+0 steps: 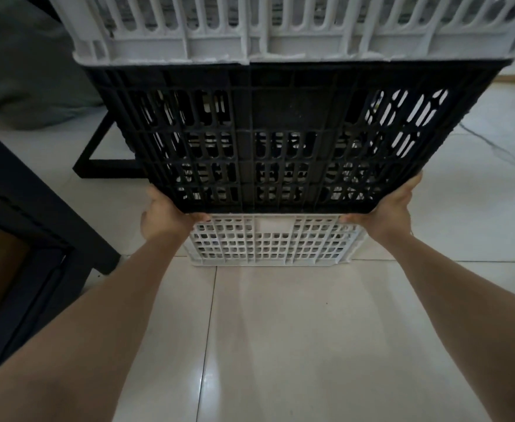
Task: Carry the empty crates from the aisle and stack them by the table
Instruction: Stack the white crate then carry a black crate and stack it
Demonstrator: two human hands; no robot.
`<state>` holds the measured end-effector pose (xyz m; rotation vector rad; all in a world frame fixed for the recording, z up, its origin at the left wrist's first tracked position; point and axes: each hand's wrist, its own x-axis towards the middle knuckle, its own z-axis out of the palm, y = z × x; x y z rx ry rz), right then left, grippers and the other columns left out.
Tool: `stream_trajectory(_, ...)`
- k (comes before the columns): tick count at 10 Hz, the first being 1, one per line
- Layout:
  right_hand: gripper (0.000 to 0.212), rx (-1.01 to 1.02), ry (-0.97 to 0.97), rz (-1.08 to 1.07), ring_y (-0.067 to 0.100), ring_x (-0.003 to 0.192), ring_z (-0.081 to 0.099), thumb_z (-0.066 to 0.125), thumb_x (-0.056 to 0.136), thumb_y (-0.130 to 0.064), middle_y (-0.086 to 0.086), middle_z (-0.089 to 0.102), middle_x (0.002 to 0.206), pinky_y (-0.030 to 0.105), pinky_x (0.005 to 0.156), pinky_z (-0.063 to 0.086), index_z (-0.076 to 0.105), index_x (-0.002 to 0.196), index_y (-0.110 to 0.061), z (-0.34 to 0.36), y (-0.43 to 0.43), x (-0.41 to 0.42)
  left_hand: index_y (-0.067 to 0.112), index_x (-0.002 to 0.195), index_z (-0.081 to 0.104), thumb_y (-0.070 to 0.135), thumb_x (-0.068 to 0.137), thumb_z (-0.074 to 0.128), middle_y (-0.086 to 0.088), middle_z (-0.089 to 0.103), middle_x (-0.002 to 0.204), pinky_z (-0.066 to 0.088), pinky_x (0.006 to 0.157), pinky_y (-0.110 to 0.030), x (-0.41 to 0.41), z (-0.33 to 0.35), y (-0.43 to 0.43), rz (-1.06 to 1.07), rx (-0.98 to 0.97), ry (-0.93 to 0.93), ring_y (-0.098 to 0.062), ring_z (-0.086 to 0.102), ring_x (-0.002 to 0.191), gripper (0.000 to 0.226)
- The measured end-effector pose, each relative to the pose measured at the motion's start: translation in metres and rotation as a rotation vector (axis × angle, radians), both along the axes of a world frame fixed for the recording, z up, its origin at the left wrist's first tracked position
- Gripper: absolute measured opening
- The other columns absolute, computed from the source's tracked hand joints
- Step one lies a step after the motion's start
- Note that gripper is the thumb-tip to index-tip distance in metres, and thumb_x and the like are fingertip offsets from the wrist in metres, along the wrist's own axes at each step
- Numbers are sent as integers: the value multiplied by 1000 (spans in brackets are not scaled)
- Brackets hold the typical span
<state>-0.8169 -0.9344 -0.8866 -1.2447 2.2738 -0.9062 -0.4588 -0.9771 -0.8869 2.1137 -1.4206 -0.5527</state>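
Observation:
A black slotted crate fills the middle of the head view, with a white crate stacked on top of it. Both sit over another white crate that stands on the tiled floor. My left hand grips the black crate's lower left corner, fingers curled under its bottom edge. At the lower right corner my right hand holds the same edge. I cannot tell whether the black crate rests on the bottom white crate or hangs just above it.
A dark table leg frame stands on the floor behind and left of the stack. A dark piece of furniture lies close on my left. Pale glossy floor tiles stretch in front and to the right.

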Motion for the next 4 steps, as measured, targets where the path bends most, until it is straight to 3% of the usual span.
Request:
stream_trajectory(1, 158, 136, -152, 13, 33, 144, 23, 91, 54, -20, 12, 10, 160, 47, 117, 14, -42, 138, -18, 15, 2, -2, 12, 139, 26, 57, 63, 75, -12, 51, 133, 37, 105, -48, -1, 8, -2, -8, 262, -181, -34, 46, 128, 101)
stream_trajectory(2, 138, 387, -88, 121, 35, 140, 31, 83, 69, -18, 20, 25, 155, 40, 113, 24, -33, 144, -12, 66, 28, 11, 4, 136, 37, 47, 79, 62, -18, 52, 132, 46, 98, -44, -18, 57, 22, -80, 373, -177, -37, 50, 123, 76)
stream_trajectory(3, 98, 592, 76, 323, 35, 131, 44, 61, 90, -22, 23, 41, 146, 32, 100, 37, -14, 151, -6, 140, 61, 29, 4, 131, 38, 30, 87, 56, -19, 47, 134, 43, 98, -44, -36, 141, 65, -364, 294, -347, -37, 47, 124, 54)
stream_trajectory(4, 46, 584, 117, 495, 33, 129, 45, 49, 95, -15, 21, 47, 141, 25, 93, 37, 41, 139, -2, 261, 86, 49, 7, 132, 38, 26, 89, 51, -16, 41, 139, 37, 103, -44, -38, 257, 92, -584, 231, -525, -35, 39, 130, 49)
